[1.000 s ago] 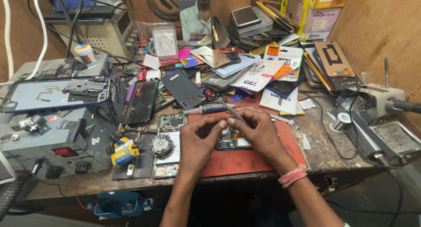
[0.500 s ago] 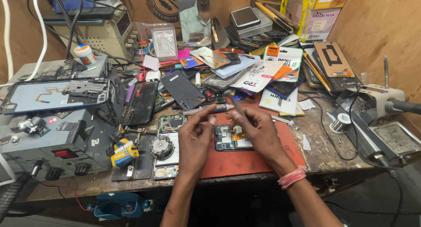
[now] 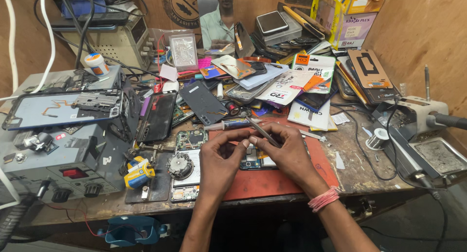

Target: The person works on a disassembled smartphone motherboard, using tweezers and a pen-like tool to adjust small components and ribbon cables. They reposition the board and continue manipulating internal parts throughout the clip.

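The right hand [image 3: 287, 152] pinches thin tweezers [image 3: 262, 131], long axis slanting up-left, tip over the opened phone [image 3: 255, 159] on the red mat [image 3: 272, 179]; the left hand [image 3: 221, 157] steadies the phone's left edge, grip narrow.

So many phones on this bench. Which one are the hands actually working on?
The opened phone on the red mat, right beneath both hands. The right hand holds tweezers over it, left hand beside; the other phones lie untouched farther back.
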